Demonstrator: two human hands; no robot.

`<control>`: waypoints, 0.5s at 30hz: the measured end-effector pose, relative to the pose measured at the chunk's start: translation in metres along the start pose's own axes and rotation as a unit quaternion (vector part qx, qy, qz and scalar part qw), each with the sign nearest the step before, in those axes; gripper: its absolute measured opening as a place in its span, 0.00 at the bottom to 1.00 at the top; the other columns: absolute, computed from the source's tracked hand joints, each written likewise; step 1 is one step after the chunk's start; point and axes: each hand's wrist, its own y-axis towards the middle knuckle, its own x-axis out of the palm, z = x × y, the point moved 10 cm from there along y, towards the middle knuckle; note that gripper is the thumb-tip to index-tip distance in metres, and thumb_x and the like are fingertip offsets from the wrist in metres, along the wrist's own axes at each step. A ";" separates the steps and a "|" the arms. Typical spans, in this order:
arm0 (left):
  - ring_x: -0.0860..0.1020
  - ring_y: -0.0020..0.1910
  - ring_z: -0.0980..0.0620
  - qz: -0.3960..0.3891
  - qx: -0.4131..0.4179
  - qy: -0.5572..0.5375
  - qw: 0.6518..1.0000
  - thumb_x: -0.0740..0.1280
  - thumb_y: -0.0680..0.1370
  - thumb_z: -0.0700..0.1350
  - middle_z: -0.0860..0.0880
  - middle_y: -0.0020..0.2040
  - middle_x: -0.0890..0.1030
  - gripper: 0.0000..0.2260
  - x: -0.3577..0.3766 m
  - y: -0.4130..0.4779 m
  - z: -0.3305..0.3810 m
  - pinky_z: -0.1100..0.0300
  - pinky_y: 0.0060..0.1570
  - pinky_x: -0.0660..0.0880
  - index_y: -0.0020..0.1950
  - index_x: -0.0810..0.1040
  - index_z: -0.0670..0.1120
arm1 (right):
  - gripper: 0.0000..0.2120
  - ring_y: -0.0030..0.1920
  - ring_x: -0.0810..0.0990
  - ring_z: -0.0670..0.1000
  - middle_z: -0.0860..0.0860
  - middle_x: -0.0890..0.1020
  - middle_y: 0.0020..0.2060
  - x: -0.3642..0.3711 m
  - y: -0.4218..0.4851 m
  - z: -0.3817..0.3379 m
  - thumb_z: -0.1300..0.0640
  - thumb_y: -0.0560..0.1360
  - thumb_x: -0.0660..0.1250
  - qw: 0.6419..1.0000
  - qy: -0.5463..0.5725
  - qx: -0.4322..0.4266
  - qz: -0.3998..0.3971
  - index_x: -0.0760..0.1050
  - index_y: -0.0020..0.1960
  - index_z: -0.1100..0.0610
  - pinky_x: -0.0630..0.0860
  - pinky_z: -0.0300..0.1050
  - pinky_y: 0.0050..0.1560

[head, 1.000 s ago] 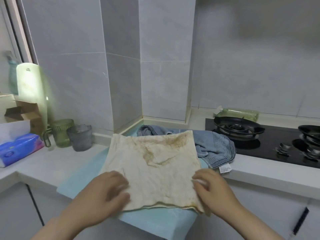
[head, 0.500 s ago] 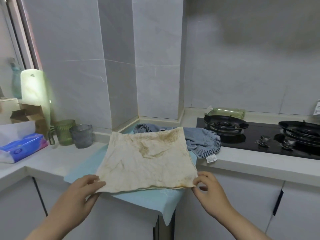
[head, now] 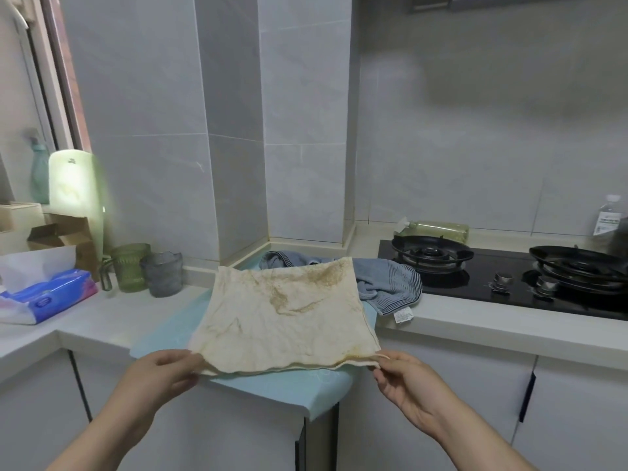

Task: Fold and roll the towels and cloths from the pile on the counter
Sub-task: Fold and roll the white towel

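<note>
Stained cream-coloured square cloth (head: 285, 314), already doubled, lying flat on a pale blue mat (head: 163, 334) that covers the corner of the white worktop (head: 475, 321). The cloth's near edge runs left to right along the worktop's front lip, and its body extends straight away from the person toward the tiled wall. Left hand (head: 163, 372) pinches the near left corner, thumb on top; right hand (head: 404, 375) pinches the near right corner, where two layers show slightly parted. Both sets of fingers are closed on the fabric, nothing else held. The hands stand level, well apart, each equally near its own corner, forearms reaching in from below. The coming fold or roll, by judgement, carries this near edge forward over the cloth, so both corners must travel together. A crumpled blue-grey striped towel (head: 387, 287) lies just behind, its left part under the cloth's far edge, beside the black gas hob (head: 475, 287).
</note>
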 end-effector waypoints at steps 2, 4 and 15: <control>0.81 0.45 0.42 0.016 0.006 0.022 1.000 0.73 0.72 0.34 0.43 0.40 0.85 0.04 -0.001 -0.002 0.004 0.50 0.54 0.77 0.37 0.84 0.37 | 0.08 0.32 0.78 0.52 0.61 0.82 0.38 0.004 -0.001 -0.002 0.72 0.77 0.61 1.000 -0.011 0.002 -0.012 0.78 0.52 0.68 0.80 0.38 0.30; 0.81 0.43 0.41 0.043 0.003 0.032 0.999 0.74 0.72 0.38 0.39 0.41 0.83 0.09 -0.005 -0.001 0.002 0.47 0.56 0.78 0.40 0.81 0.32 | 0.09 0.36 0.78 0.54 0.61 0.83 0.41 0.006 -0.001 -0.001 0.70 0.77 0.62 1.000 -0.023 0.002 -0.020 0.80 0.54 0.67 0.80 0.41 0.33; 0.77 0.35 0.43 0.039 -0.007 0.117 0.992 0.71 0.74 0.36 0.38 0.36 0.78 0.07 -0.002 0.004 0.000 0.53 0.40 0.78 0.39 0.76 0.35 | 0.10 0.37 0.77 0.53 0.60 0.82 0.43 0.017 -0.002 -0.004 0.70 0.74 0.64 0.999 0.012 0.003 -0.031 0.79 0.53 0.70 0.80 0.40 0.32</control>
